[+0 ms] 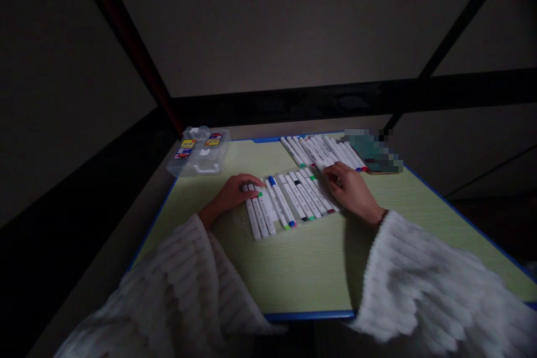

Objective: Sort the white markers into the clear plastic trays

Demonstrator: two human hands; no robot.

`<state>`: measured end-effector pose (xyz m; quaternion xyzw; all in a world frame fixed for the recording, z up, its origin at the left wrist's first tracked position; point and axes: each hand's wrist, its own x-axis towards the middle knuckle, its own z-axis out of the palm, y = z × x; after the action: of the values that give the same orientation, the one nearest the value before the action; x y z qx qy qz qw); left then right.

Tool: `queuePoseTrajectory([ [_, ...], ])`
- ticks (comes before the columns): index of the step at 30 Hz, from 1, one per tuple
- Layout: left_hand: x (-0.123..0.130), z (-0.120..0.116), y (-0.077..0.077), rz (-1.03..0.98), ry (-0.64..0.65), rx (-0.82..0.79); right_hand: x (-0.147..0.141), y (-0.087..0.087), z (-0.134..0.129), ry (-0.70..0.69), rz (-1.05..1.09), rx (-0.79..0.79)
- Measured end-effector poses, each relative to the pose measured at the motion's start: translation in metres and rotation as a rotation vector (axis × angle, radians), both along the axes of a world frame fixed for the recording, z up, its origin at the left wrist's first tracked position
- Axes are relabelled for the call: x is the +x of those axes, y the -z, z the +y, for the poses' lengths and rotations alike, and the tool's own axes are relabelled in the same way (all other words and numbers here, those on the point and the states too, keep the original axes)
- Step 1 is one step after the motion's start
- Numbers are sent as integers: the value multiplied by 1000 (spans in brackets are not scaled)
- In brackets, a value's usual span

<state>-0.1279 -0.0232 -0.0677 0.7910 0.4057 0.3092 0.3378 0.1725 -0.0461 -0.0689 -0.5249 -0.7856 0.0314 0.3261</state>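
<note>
The left hand [232, 192] has its fingers bent over the far ends of the three leftmost markers [260, 218], though I can't tell if it's really gripping them. Right hand [351, 189] is curled by the row's right end, and no telling if it's pinching anything. The row of markers [300, 196] lies mid-worktop [302, 268] between them, long axes slanting far-left to near-right, several coloured ends pointing near. Another bunch of markers [321, 151], far right, slants likewise. Clear plastic case [210, 159] sits far left.
</note>
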Motion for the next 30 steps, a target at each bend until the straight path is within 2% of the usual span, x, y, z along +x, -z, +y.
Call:
queuePoseTrajectory([
  [7, -2, 2, 2, -17, 8, -17, 1, -6, -1, 89, -75, -79],
  [11, -2, 1, 2, -34, 12, -56, 0, -8, -2, 71, -103, -72],
  [17, -2, 1, 2, -32, 15, -65, 1, 5, 1, -47, -59, -25],
  [22, -2, 2, 3, -33, 18, -75, -1, 14, 8, -50, -75, 45],
  [30, -1, 1, 3, -29, 6, -71, -6, 21, 11, 109, -151, 50],
])
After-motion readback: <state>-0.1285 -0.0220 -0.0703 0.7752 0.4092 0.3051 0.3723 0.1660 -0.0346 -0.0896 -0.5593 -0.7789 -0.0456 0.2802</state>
